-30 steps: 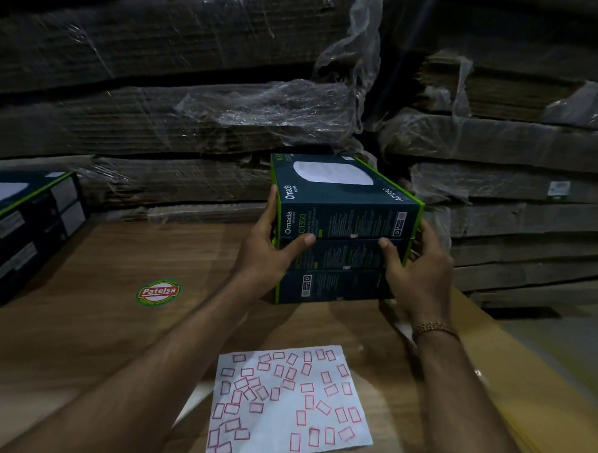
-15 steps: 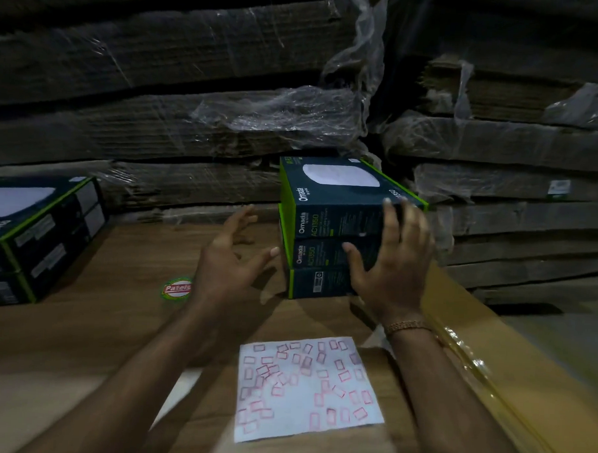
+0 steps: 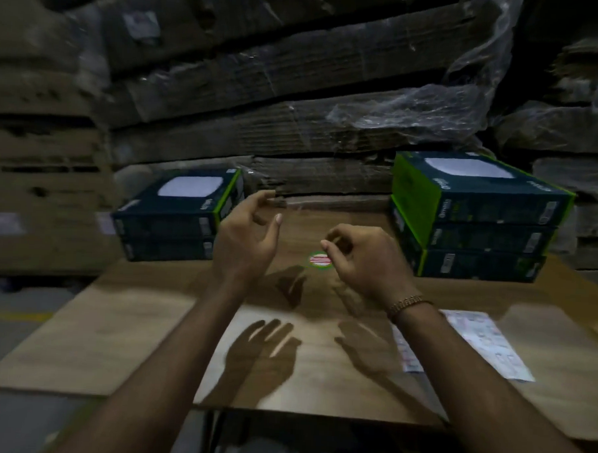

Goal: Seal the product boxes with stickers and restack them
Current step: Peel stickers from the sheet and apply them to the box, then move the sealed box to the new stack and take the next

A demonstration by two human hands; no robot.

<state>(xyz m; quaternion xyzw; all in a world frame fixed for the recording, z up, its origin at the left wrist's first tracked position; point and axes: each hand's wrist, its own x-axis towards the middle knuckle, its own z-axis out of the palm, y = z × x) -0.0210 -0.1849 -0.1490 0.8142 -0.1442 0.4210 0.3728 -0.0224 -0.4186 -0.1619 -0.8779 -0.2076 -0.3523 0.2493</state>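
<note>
Head view: both hands (left [image 3: 245, 237], right [image 3: 364, 260]) empty, fingers loosely spread, between box stacks [image 3: 476, 217].

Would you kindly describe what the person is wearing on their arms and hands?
Both forearms are bare, with no sleeves in view and no gloves. The right hand has a gold-coloured link bracelet at the wrist. The left hand and its wrist carry nothing visible.

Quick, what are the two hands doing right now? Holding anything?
Left hand: open, fingers spread, holding nothing.
Right hand: loosely curled, empty, holding nothing.

Head view, forward-down (close over tabletop [image 3: 121, 338])
</note>
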